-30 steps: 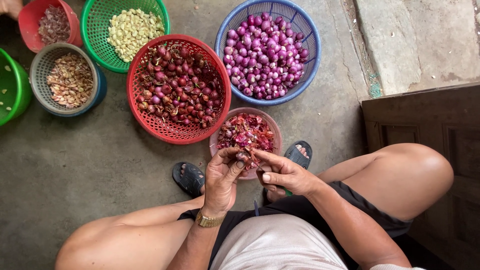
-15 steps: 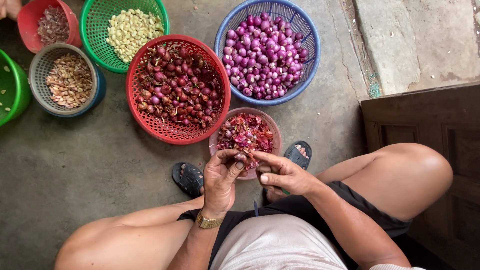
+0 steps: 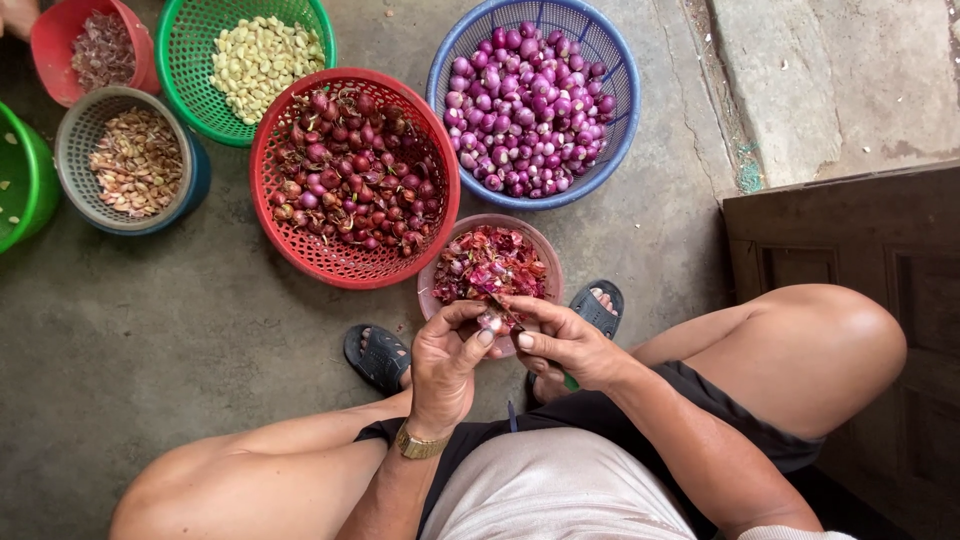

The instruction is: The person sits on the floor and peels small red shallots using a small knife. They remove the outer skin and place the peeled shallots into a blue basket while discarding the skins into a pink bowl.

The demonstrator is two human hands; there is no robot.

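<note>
My left hand [image 3: 445,365] pinches a small shallot [image 3: 490,321] between thumb and fingers over the near rim of a pink bowl [image 3: 549,262] full of red peelings. My right hand [image 3: 565,345] grips a small knife with a green handle [image 3: 569,381], and its blade touches the shallot. A red basket [image 3: 282,230] of unpeeled shallots stands just beyond the bowl. A blue basket [image 3: 620,130] of peeled purple shallots is at the upper right.
A green basket [image 3: 190,90] of peeled garlic, a grey basket [image 3: 70,190] of garlic skins, a red bowl [image 3: 45,70] and a green tub [image 3: 35,190] stand at the upper left. Another person's hand [image 3: 15,15] shows in the corner. A wooden door [image 3: 850,250] lies right. My sandalled feet [image 3: 375,355] rest on concrete.
My hands have drawn slightly closer together around the shallot, with the left thumb curling over it. The baskets have not moved.
</note>
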